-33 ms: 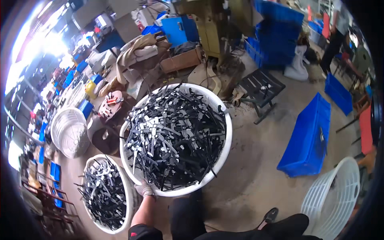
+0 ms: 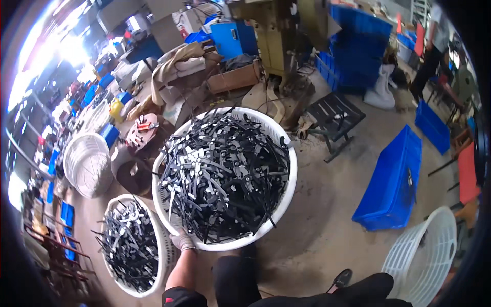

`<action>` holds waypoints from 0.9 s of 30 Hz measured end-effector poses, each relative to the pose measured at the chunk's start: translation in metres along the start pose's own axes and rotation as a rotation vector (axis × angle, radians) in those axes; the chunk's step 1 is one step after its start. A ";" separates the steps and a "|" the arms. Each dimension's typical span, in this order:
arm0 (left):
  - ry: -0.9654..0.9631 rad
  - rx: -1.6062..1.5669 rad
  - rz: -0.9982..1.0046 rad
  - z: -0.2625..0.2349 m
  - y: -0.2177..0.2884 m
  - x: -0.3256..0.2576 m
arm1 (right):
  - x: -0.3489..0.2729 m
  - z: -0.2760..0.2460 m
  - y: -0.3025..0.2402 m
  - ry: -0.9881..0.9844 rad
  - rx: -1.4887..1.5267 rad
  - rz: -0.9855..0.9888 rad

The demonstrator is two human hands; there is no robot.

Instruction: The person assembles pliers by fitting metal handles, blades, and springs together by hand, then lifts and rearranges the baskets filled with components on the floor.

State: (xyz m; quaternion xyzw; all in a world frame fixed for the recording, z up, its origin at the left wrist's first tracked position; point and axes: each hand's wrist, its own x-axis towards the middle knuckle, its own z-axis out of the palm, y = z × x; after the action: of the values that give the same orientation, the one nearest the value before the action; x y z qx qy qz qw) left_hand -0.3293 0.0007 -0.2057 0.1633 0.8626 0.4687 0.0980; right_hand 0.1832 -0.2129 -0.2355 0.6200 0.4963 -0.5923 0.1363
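Observation:
A big round white basket (image 2: 286, 189) is heaped with black and silver metal strips (image 2: 222, 174) and fills the middle of the view. My left hand (image 2: 181, 239), in a pale glove, grips its near rim at the lower left. My right hand is not visible; it may be hidden beneath the basket or out of the picture. My dark trousers and one shoe (image 2: 340, 279) show below the basket.
On the floor at lower left, a second white basket (image 2: 159, 256) holds similar strips. Empty white baskets stand at left (image 2: 87, 163) and lower right (image 2: 424, 256). A blue crate (image 2: 394, 179), a black stool (image 2: 335, 115), machinery and a standing person (image 2: 434, 46) lie beyond.

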 end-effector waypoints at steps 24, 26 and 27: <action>-0.483 -1.052 -0.605 -0.285 -0.168 -0.020 | -0.077 0.087 -0.025 0.391 -0.409 -0.399; -0.390 -1.005 -0.547 -0.311 -0.177 0.010 | -0.116 0.095 -0.045 0.281 -0.250 -0.220; -0.367 -0.973 -0.582 -0.299 -0.160 0.009 | -0.102 0.087 -0.020 0.186 -0.265 -0.108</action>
State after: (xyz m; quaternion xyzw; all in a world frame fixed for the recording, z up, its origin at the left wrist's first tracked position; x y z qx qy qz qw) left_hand -0.4647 -0.3094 -0.1782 -0.0651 0.5272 0.7280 0.4335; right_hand 0.1350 -0.3158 -0.1607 0.6212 0.6129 -0.4683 0.1384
